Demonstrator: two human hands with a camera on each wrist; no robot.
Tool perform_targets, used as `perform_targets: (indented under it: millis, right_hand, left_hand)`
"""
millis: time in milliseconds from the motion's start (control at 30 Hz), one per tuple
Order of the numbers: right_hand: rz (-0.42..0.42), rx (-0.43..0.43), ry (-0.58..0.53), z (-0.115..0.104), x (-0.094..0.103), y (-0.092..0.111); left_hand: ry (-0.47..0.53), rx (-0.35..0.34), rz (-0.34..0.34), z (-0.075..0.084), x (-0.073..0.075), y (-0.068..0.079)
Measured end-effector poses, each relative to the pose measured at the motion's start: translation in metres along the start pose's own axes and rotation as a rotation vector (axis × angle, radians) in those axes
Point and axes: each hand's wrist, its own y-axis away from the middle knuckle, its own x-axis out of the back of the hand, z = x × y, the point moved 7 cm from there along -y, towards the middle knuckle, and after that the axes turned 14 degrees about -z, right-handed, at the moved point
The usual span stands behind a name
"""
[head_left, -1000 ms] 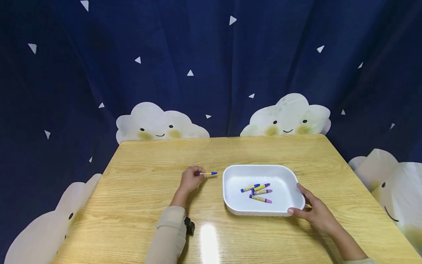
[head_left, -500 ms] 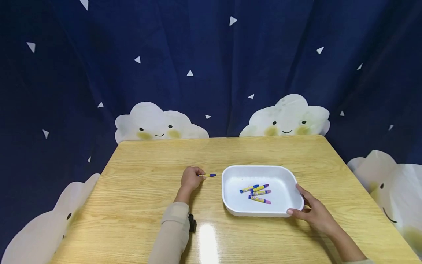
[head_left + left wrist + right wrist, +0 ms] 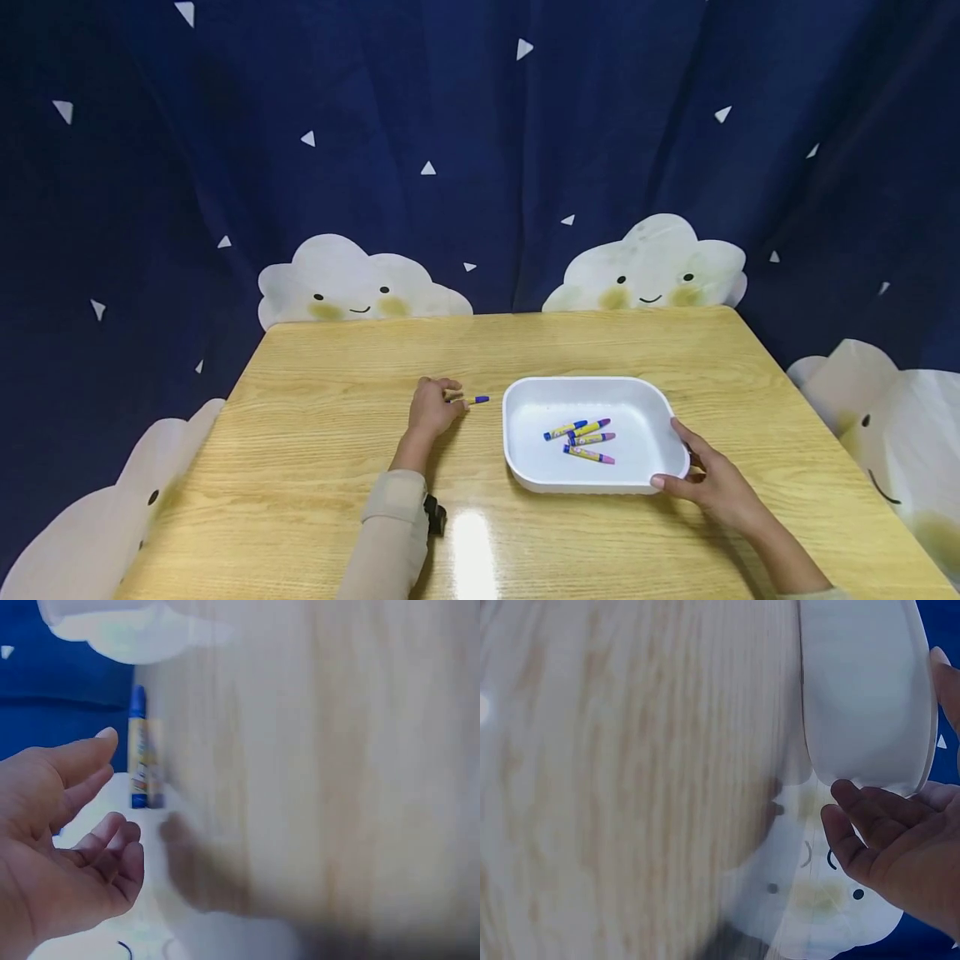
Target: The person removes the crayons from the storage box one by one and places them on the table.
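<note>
A yellow-and-blue crayon lies on the wooden table, left of a white plastic tub. My left hand is right at the crayon in the head view, which hides part of it. In the left wrist view the thumb and fingers are spread apart, and the crayon shows just past the fingertips. My right hand holds the tub's right end, thumb on the near rim and fingers curled around the far side. Several crayons with yellow wrappers and blue, purple or pink tips lie inside the tub.
The light wooden table reaches back to a dark blue curtain printed with white triangles and clouds. A black wrist strap piece sits at the left sleeve.
My left fingers have loosened from the crayon they pinched a second ago; it has dropped slightly, down to the table. The right hand and the tub stay in place.
</note>
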Motion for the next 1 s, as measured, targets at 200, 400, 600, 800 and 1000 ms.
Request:
perform_targets:
  millis: [200, 400, 600, 800, 1000]
  right_hand:
    - [-0.010, 0.004, -0.012, -0.002, -0.001, 0.000]
    - [-0.001, 0.010, -0.005, -0.003, 0.000, 0.000]
    - [-0.001, 0.008, -0.005, -0.001, 0.000, 0.000]
    - [-0.005, 0.014, -0.024, -0.001, 0.001, -0.001]
    - [-0.004, 0.020, -0.040, -0.001, 0.001, -0.001]
  left_hand:
    - [0.075, -0.069, -0.002, 0.015, 0.001, 0.013]
    - [0.151, -0.124, -0.001, 0.033, 0.002, 0.025]
    - [0.211, -0.162, 0.011, 0.050, 0.000, 0.035]
    - [0.265, -0.200, 0.019, 0.068, -0.007, 0.042]
    - [0.243, -0.264, 0.014, 0.088, -0.018, 0.046]
